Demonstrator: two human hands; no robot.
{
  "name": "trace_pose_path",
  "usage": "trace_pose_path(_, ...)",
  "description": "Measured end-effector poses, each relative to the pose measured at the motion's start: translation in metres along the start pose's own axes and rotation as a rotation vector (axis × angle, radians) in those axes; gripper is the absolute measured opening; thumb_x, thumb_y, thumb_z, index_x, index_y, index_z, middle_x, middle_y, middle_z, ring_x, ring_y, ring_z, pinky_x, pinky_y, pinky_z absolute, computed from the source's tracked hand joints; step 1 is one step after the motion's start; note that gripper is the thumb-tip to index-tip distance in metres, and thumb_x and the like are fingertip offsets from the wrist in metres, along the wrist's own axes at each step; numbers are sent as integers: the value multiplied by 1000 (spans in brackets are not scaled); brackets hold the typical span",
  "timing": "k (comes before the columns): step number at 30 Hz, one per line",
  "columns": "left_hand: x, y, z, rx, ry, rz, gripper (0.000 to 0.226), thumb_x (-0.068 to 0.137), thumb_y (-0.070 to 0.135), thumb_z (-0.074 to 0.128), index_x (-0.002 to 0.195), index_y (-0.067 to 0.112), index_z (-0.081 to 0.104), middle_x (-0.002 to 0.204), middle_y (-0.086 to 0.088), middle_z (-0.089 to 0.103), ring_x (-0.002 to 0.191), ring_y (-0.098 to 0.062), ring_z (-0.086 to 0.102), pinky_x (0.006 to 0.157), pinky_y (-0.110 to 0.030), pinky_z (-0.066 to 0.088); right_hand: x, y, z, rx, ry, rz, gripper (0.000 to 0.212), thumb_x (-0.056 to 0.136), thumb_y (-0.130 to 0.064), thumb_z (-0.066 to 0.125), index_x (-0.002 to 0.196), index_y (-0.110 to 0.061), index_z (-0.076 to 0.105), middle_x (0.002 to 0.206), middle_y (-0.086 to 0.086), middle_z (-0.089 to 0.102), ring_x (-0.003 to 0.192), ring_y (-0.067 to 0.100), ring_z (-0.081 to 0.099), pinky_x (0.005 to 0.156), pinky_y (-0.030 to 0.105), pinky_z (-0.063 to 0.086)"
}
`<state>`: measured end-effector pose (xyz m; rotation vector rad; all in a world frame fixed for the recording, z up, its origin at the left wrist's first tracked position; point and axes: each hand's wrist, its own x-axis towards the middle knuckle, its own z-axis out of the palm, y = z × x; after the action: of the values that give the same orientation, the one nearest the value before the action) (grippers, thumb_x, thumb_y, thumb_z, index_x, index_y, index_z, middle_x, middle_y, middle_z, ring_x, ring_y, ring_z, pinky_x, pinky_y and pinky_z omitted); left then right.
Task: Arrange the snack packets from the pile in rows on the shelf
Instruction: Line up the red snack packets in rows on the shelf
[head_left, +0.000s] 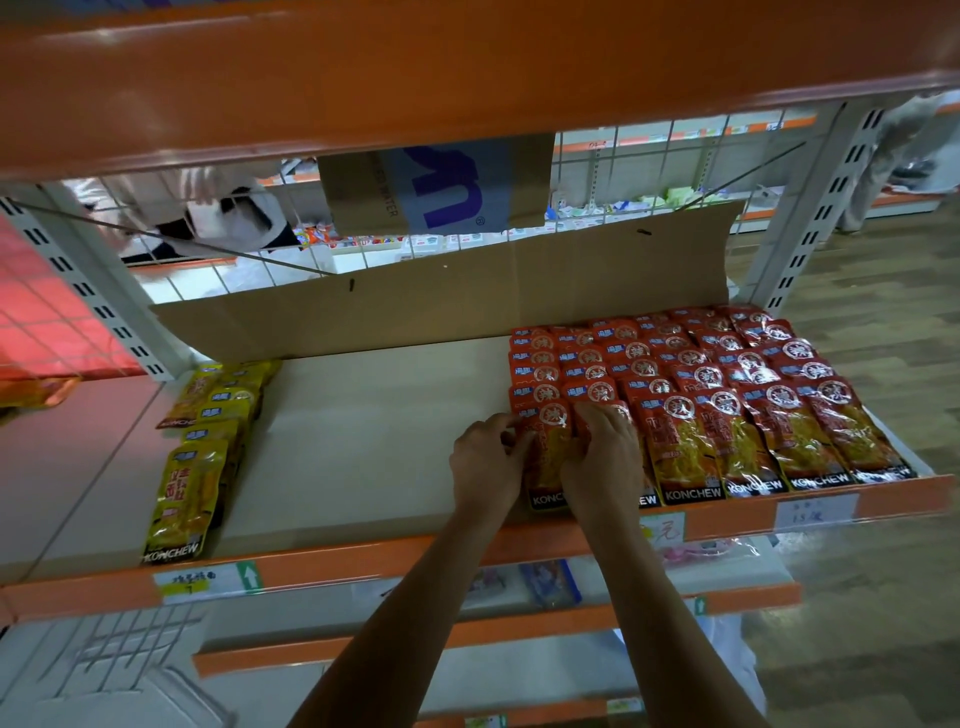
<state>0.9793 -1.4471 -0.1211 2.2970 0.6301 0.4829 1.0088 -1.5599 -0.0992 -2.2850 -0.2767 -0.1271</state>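
Cardboard liner (363, 441) on orange-edged shelf (311, 566); left hand (488, 460), right hand (600, 452) fingers gripping red packet (548, 467); wood floor (883, 312).

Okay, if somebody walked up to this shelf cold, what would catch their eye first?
The block of glossy red snack packets, packed in neat overlapping rows on the right of the white shelf, stands out first. At its left front corner the left hand pinches the edge of the front red packet while the right hand rests on it. A lone column of yellow snack packets lies far left.
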Motion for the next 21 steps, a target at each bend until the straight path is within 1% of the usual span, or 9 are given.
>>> trace_pose_path(4, -1, -5, -7, -10, 34, 14, 32, 92, 35, 61, 118, 17, 65, 109, -2, 69, 90, -11, 66, 75, -12, 42, -4, -8, 6, 6, 12, -59, 46, 89, -5, 57, 134, -12, 51, 137, 5, 51, 129, 21, 41, 107, 36, 36)
trace_pose_path(8, 0, -15, -23, 18, 61, -2, 30, 94, 32, 58, 119, 18, 64, 112, -1, 68, 94, -11, 65, 79, -14, 44, -9, -24, 22, 6, -28, -145, 42, 91, -8, 55, 133, -11, 53, 137, 7, 51, 130, 22, 41, 108, 36, 35)
trace_pose_path(10, 0, -23, -36, 52, 97, 1, 28, 94, 33, 57, 118, 18, 65, 110, -2, 68, 93, -11, 65, 78, -15, 42, -13, -36, 33, -10, -40, -211, 41, 87, -5, 55, 129, -8, 56, 133, 10, 55, 127, 26, 43, 105, 34, 34)
trace_pose_path(12, -1, -33, -53, 83, 151, -2, 27, 94, 31, 57, 116, 18, 66, 108, -2, 68, 92, -13, 65, 78, -16, 42, -17, -49, 47, -16, -69, -258, 42, 85, -3, 55, 127, -8, 58, 131, 10, 57, 125, 27, 45, 104, 31, 32)
trace_pose_path(14, -4, -46, -71, 109, 204, -16, 27, 94, 28, 57, 117, 17, 66, 109, -3, 68, 95, -15, 64, 80, -19, 43, -22, -64, 62, -10, -120, -290, 42, 88, -5, 54, 129, -10, 57, 133, 7, 56, 128, 23, 43, 106, 27, 29)
trace_pose_path(17, -8, -71, -99, 131, 259, -41, 28, 93, 26, 58, 118, 15, 65, 114, -5, 67, 103, -21, 62, 87, -31, 48, -32, -88, 88, -5, -176, -345, 42, 90, -7, 53, 131, -11, 55, 136, 6, 55, 130, 21, 42, 109, 28, 29)
trace_pose_path(21, -9, -108, -141, 168, 330, -62, 31, 92, 25, 58, 121, 12, 64, 120, -7, 65, 111, -25, 58, 94, -33, 44, -51, -132, 124, 12, -236, -411, 42, 89, -7, 55, 131, -10, 55, 135, 8, 55, 129, 24, 42, 110, 30, 29)
